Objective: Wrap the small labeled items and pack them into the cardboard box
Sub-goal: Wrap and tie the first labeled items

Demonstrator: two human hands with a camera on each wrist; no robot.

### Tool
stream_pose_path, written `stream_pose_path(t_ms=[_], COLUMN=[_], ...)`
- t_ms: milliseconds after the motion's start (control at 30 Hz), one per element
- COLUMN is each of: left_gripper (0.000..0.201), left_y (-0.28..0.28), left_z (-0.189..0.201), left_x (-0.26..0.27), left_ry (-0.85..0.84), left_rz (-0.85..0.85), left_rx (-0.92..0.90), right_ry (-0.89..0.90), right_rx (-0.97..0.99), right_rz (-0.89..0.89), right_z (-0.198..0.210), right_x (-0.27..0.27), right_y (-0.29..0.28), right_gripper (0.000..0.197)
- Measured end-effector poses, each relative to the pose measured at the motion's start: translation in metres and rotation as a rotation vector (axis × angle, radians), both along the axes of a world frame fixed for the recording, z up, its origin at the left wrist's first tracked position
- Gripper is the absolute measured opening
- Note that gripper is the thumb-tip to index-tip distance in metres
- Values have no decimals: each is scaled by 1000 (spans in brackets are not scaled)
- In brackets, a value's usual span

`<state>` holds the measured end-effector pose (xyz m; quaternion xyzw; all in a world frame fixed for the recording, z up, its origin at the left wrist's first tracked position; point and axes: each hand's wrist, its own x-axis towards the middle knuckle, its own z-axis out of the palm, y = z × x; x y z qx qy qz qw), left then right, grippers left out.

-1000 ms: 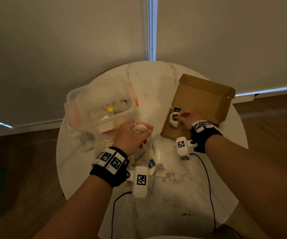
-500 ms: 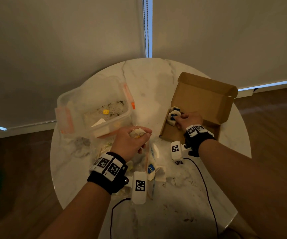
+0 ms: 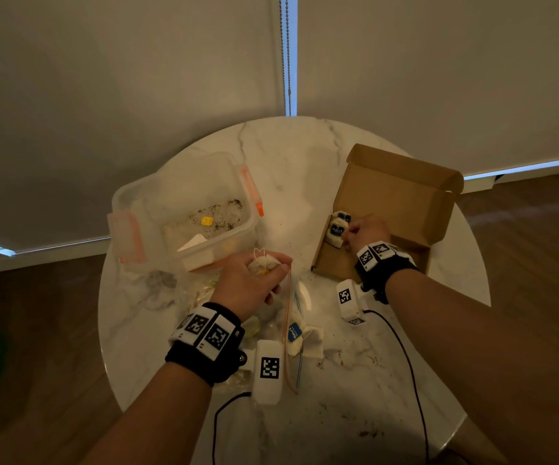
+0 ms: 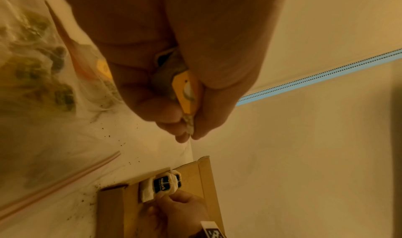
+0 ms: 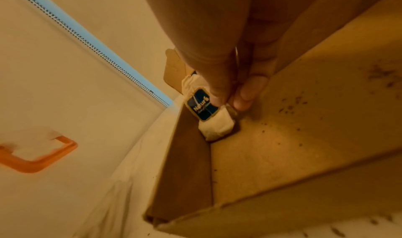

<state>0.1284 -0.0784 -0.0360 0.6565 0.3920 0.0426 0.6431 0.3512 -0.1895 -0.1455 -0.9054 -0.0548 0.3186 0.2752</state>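
An open cardboard box [image 3: 402,199] lies at the table's right. My right hand [image 3: 367,231] is inside it and pinches a white wrapped item with a blue label [image 3: 336,232] [image 5: 206,111] against the box's left wall [image 5: 189,155]. A second wrapped blue-label item [image 3: 342,216] stands just behind it. My left hand [image 3: 254,283] hovers over the table's middle and grips a small white bundle with a yellow tag [image 3: 264,265] [image 4: 185,90], fingers curled round it. Another blue-label item [image 3: 294,333] lies on the table near my left wrist.
A clear plastic tub with orange clips [image 3: 184,209] stands at the left, with a small yellow piece [image 3: 207,221] inside. Clear bags and wrappers [image 3: 204,293] litter the round marble table [image 3: 305,156]. A thin orange string [image 3: 286,317] hangs below my left hand. Crumbs dot the near side.
My right hand stays in the box at the wrapped item. My left hand keeps its grip on the bundle. The view has shifted slightly.
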Motion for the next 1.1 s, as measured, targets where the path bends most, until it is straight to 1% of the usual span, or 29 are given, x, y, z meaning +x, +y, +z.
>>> stream_pose_path(t_ms=[133,167,300,333,433,467,533,667,733,867,933,1100], left_gripper=[10,10,11,11,12,12,11,10,11,10,10,13], left_y=[-1,-1,-1,-1,0,0,0,0,0,-1,-2,-4], left_z=[-1,0,0,0,0,0,0,-1,-1,-2,-2,0], left_x=[0,0,0,0,-1,-1,-1,-2,-2,-1,-2,-4], left_ry=[-3,-3,-8,-11,-18,-18,-15,-14,-17,-30,-40,-52], left_rz=[1,1,-3,-5,0,1,0,4,3,19,23,57], left_rx=[-4,-4,-4,-2,3,7,12,8,10,0,-3,-43], right_ry=[-39,-42,-5,-9,-16,-17,-29,-63,-70,-56,-81,-140], right_rx=[-68,-69,-39,-13,33,36,-26,-105,-118,-98,-107,-49], right_rz=[-57,-89,-109,-115,-227,-210,-94,-79,-47,62,75,68], right_z=[4,2,0,0,7,8,7,8,11,15,21,35], right_x=[-3,-4,-7,-7,-10,-9,-9,-11,-13,-13,-15,-26], right_y=[-1,-2,0,0,3,6,8,4,4,0,-6,-20], right_gripper=[30,32,17,19,25,24,24,29,26,18,18,24])
